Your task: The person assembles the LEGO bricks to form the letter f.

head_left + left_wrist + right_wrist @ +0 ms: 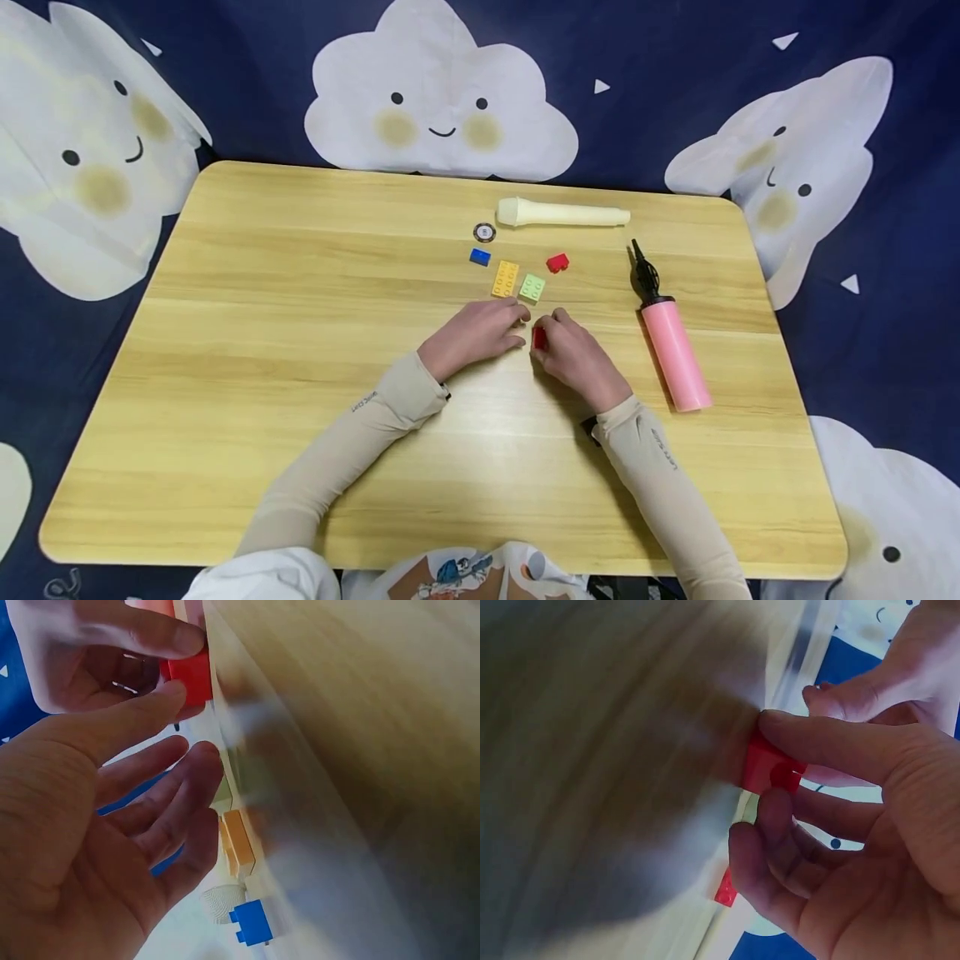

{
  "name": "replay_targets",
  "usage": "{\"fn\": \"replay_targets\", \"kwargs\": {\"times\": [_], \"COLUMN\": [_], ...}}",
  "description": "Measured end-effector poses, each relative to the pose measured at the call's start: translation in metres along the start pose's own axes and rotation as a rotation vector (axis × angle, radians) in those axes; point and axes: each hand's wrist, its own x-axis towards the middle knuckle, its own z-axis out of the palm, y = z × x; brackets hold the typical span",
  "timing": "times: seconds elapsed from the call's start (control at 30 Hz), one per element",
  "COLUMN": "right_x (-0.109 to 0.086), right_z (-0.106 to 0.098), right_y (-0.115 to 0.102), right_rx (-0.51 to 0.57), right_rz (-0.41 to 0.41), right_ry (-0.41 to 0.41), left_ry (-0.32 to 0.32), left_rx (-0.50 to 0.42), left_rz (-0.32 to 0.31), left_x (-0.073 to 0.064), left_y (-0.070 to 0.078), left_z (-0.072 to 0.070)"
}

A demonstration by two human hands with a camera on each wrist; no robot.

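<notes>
Between thumb and fingers my right hand [577,354] pinches a red toy brick [538,337] low at the tabletop; its red side [762,766] shows in the right wrist view. My left hand [480,332] is just left of it, fingers loosely bent and holding nothing. In the left wrist view its thumb tip overlaps the red brick, but the head view shows a small gap. Beyond the hands lie a yellow brick [506,279], a light green brick [532,288], a blue brick [480,257] and a second red brick [557,263].
A round black-and-white chip [484,232] lies behind the blue brick. A cream microphone-shaped object [562,213] lies near the far edge of the wooden table [262,333]. To the right lies a pink hand pump [677,354] with a black nozzle.
</notes>
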Motion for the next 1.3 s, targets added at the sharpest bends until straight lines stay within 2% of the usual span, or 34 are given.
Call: {"fn": "replay_targets", "kwargs": {"times": [0.13,0.23,0.33,0.43,0.67,0.73,0.87,1.03,1.3], "right_x": [0.004,0.006,0.008,0.013,0.043,0.055,0.072,0.077,0.075], "right_z": [0.0,-0.004,-0.013,-0.026,-0.054,-0.056,-0.053,-0.045,-0.039], "right_y": [0.001,0.002,0.004,0.008,0.021,0.026,0.034,0.042,0.037], "right_rx": [0.086,0.167,0.219,0.236,0.166,0.124,0.066,0.027,0.028], "right_rz": [0.015,0.037,0.052,0.055,0.137,0.153,0.208,0.233,0.238], "right_ry": [-0.058,-0.125,-0.175,-0.189,-0.119,-0.095,-0.111,-0.136,-0.073], "left_ry": [-0.046,-0.057,-0.05,-0.038,-0.012,-0.007,-0.014,-0.02,0.0], "left_rx": [-0.072,-0.097,-0.08,-0.056,0.0,0.017,0.044,0.047,0.036], "left_rz": [-0.016,-0.028,-0.034,-0.026,0.006,0.008,-0.015,-0.051,-0.094], "left_x": [0.002,0.003,0.004,0.003,0.003,0.002,-0.003,-0.014,-0.028], "left_y": [0.002,0.003,0.004,0.004,0.005,0.005,0.002,-0.005,-0.019], "left_z": [0.003,0.005,0.006,0.008,0.012,0.013,0.012,0.008,-0.001]}}
